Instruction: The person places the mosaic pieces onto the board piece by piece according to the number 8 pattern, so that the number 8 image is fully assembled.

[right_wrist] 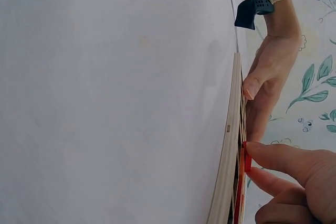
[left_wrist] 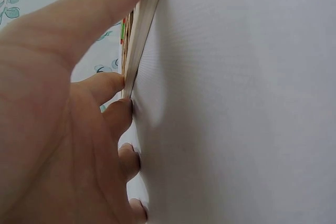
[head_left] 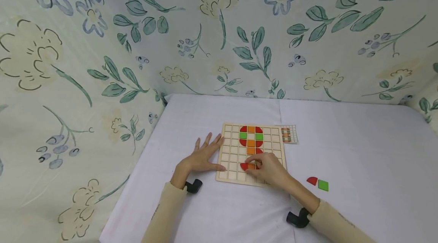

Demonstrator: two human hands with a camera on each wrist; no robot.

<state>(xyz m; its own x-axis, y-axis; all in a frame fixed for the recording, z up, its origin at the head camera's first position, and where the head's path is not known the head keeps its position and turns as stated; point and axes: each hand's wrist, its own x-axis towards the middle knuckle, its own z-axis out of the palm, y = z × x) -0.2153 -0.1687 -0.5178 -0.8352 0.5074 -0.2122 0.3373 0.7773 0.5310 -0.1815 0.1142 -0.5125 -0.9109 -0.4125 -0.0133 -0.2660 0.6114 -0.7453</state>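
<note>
A wooden grid board (head_left: pixel 232 175) lies on the table with red, orange and green tiles set in its middle columns. At its lower middle, my right hand (head_left: pixel 272 169) pinches a red rounded tile (right_wrist: pixel 248 157) between thumb and index finger, close against the board's face. Beside that tile sits an orange tile (head_left: pixel 251 166), partly covered by the fingers. My left hand (head_left: pixel 200 159) is spread along the board's left side, thumb and index finger touching the edge. In the left wrist view, its other fingertips rest on the cloth next to the board's edge (left_wrist: pixel 144 24).
A small pattern card (head_left: pixel 289 134) lies against the board's upper right edge. To the right of the board, a red rounded tile (head_left: pixel 312 180) and a green square tile (head_left: pixel 323 185) lie on the white cloth (head_left: pixel 359 151). Flowered fabric (head_left: pixel 219 56) hangs behind the table.
</note>
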